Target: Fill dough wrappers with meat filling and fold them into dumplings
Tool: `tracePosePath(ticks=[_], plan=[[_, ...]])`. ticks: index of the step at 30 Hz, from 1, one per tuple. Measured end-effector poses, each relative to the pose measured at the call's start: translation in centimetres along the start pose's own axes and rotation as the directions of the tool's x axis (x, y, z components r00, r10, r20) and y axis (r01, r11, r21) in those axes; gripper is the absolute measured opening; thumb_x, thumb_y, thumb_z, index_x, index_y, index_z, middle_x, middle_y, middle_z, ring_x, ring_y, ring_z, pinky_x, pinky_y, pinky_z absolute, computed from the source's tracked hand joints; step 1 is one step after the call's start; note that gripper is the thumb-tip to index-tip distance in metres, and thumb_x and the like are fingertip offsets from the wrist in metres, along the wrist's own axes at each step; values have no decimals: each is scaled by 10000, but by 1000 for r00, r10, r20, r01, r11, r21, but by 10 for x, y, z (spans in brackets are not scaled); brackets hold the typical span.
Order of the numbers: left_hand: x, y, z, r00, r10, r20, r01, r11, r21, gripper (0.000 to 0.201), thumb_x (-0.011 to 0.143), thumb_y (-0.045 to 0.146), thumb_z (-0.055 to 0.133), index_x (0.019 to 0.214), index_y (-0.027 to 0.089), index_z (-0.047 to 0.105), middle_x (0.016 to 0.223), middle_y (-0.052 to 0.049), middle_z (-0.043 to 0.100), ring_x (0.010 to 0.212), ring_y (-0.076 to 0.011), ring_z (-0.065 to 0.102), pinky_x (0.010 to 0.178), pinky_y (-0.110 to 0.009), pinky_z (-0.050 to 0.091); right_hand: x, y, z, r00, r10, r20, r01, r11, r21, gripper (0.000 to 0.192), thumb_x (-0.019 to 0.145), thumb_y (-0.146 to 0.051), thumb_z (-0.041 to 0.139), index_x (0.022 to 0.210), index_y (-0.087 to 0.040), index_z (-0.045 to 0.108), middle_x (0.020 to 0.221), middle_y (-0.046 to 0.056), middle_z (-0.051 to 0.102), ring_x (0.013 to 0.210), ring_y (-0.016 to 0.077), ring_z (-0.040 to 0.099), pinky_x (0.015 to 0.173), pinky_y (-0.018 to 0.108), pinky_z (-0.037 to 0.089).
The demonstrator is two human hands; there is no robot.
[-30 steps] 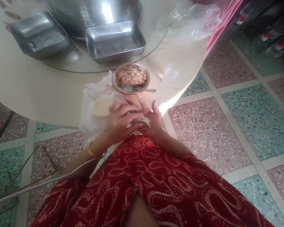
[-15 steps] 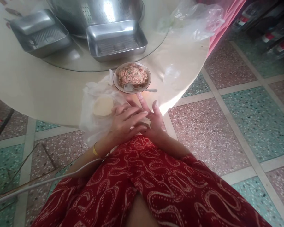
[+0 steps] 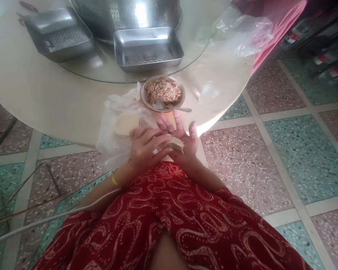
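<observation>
The person wears a red garment (image 3: 191, 221) printed all over with looping cream swirls and rows of small dots, draped across the lap. A thin yellow bangle (image 3: 114, 179) circles the left wrist, and a small ring (image 3: 154, 152) sits on a finger of the left hand (image 3: 146, 148). Both forearms are bare.

The left hand (image 3: 146, 148) covers most of the right hand's (image 3: 183, 138) palm and all but a corner of the pale wrapper (image 3: 177, 143) there, perhaps folded. The colander (image 3: 129, 15) is cut off by the top edge.
</observation>
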State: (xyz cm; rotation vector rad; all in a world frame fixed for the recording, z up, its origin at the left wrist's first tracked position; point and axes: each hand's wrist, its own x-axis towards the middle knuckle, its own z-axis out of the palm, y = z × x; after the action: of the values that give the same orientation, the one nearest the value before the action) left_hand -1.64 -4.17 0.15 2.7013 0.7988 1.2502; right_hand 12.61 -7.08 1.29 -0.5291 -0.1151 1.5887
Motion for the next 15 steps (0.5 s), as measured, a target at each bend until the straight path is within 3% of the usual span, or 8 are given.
tracePosePath(ticks=[7, 15], plan=[[-1, 2, 0, 999, -45, -20, 44, 999, -25, 71, 873, 214, 705, 855, 228, 638, 879, -3, 720, 860, -183, 634, 783, -377, 445, 1, 2, 1, 999, -45, 28, 46, 998, -43, 481, 834, -579, 512, 1266, -385, 600, 1279, -3, 721, 1239, 217, 618, 922, 500, 562], [-7, 2, -5, 992, -122, 44, 122, 992, 17, 102, 884, 327, 708, 914, 231, 691, 883, -15, 745, 838, -196, 620, 777, -387, 431, 2, 1, -2, 998, -65, 15, 65, 998, -3, 479, 884, -641, 452, 1255, -388, 621, 1215, -2, 742, 1159, 205, 661, 932, 468, 566]])
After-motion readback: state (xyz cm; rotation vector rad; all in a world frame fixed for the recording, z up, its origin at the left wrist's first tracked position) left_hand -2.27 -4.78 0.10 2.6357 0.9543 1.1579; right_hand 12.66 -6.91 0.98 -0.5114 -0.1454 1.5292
